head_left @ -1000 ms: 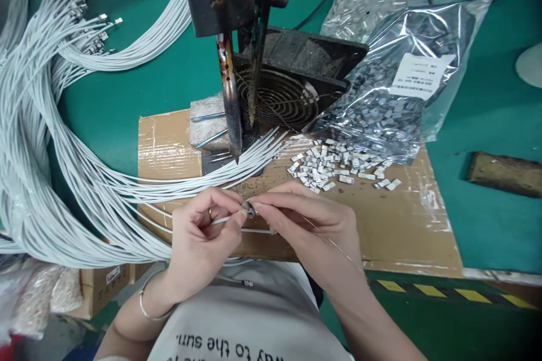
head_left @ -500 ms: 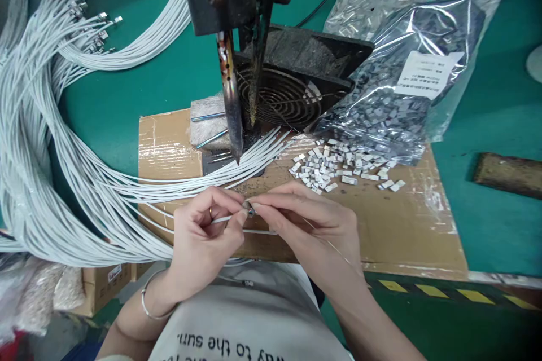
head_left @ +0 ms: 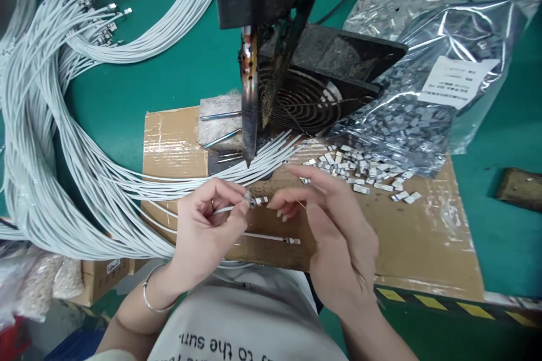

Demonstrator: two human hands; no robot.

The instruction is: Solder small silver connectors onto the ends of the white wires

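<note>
My left hand (head_left: 214,225) pinches a white cable (head_left: 223,210) just behind its end, thumb against forefinger. A small metal connector (head_left: 261,201) juts out to the right from that pinch. To the right, my right hand (head_left: 334,225) is apart from the connector, its fingers loosely curled and some stretched out. A thin solder wire (head_left: 301,203) shows between its thumb and fingers, and most of it is hidden by the hand. Below lies another white cable ending in a metal connector (head_left: 292,241). Above my hands hangs the dark pointed tip of a soldering iron (head_left: 249,124).
Loose small connectors (head_left: 359,172) lie on the cardboard (head_left: 423,237), beside a plastic bag (head_left: 423,118) full of them. A black fan (head_left: 313,96) stands behind the iron. White cable bundles (head_left: 97,192) spread across the left. A grey sponge block (head_left: 218,118) carries metal tips.
My right hand has drawn back to the right from the cable end, its fingers loosening. The connector at my left fingertips is now exposed. The view has shifted slightly.
</note>
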